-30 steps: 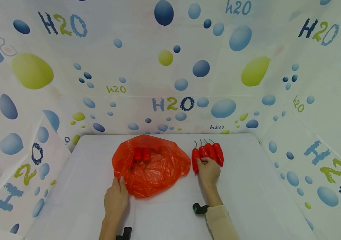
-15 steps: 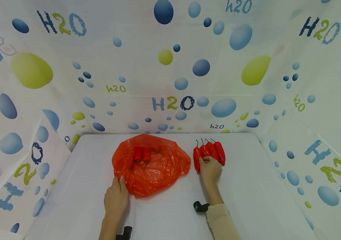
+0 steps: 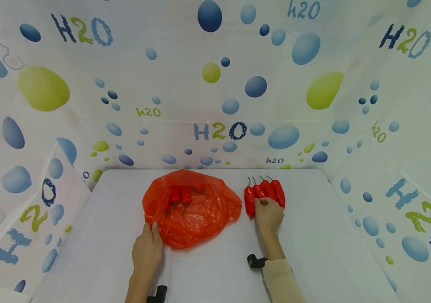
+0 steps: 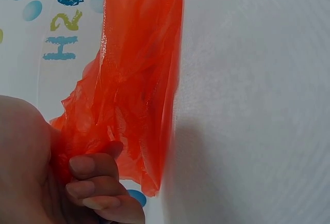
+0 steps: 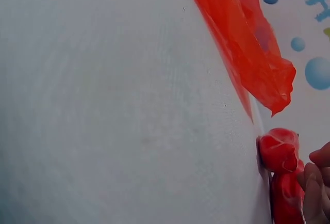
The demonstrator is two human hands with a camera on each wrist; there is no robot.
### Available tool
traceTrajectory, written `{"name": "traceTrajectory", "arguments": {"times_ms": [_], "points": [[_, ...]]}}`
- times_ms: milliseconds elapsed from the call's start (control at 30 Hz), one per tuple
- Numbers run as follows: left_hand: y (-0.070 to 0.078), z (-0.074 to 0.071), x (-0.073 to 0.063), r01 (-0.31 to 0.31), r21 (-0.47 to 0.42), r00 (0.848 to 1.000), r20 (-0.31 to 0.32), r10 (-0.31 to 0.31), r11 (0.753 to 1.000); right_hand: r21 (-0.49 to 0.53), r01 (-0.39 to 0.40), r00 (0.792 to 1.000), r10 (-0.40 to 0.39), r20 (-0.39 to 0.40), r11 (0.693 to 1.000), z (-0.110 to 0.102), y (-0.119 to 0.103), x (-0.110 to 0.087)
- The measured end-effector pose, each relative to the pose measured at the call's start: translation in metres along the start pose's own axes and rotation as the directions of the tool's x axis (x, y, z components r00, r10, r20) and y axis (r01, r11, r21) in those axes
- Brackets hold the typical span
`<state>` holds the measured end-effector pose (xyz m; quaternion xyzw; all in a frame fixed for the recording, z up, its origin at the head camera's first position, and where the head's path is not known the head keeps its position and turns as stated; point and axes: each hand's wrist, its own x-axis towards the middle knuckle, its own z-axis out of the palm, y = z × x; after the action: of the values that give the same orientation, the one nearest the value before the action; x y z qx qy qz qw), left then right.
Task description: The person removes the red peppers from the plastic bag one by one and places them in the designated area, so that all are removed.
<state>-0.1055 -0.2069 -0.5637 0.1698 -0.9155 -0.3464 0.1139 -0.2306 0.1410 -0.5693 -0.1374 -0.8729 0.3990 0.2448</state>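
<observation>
In the head view my left hand pinches the near left edge of a red plastic bag. The left wrist view shows the curled fingers gathering its thin film. A few red chili peppers show in the bag, stems toward me. To its right, several glossy red chili peppers lie side by side, stems pointing away. My right hand bends over their near ends, fingertips at the second pepper from the left, whose lower tip is hidden. In the right wrist view, the fingers are beside the pepper ends, partly cut off.
A white table surface lies under everything. Patterned white sheets with bubbles and lettering rise behind and at both sides. Dark wrist mounts sit by both wrists. The bag's right edge lies close to the leftmost loose pepper.
My right hand has shifted slightly to the right along the row. The loose peppers moved a little to the right too, away from the bag. My left hand and the bag stay put.
</observation>
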Motion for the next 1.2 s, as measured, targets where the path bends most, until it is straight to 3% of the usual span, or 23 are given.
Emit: {"name": "traceTrajectory", "arguments": {"times_ms": [400,800,967,1200], "points": [[0.002,-0.001,-0.002,-0.005,-0.024,1.000,0.005,0.005,1.000,0.012,0.055,0.998,-0.055,0.007,0.998,0.000,-0.010,0.001],[-0.001,0.001,0.000,-0.006,-0.005,1.000,-0.013,0.006,1.000,0.079,0.139,0.987,-0.144,0.066,0.987,0.002,-0.040,0.000],[-0.003,0.003,0.001,0.003,-0.011,1.000,0.004,-0.003,1.000,0.133,0.191,0.977,-0.202,0.069,0.973,0.007,-0.052,0.001],[-0.004,0.002,0.001,0.002,-0.015,1.000,0.004,-0.002,1.000,0.150,0.230,0.956,-0.252,0.149,0.962,0.017,-0.066,0.003]]}}
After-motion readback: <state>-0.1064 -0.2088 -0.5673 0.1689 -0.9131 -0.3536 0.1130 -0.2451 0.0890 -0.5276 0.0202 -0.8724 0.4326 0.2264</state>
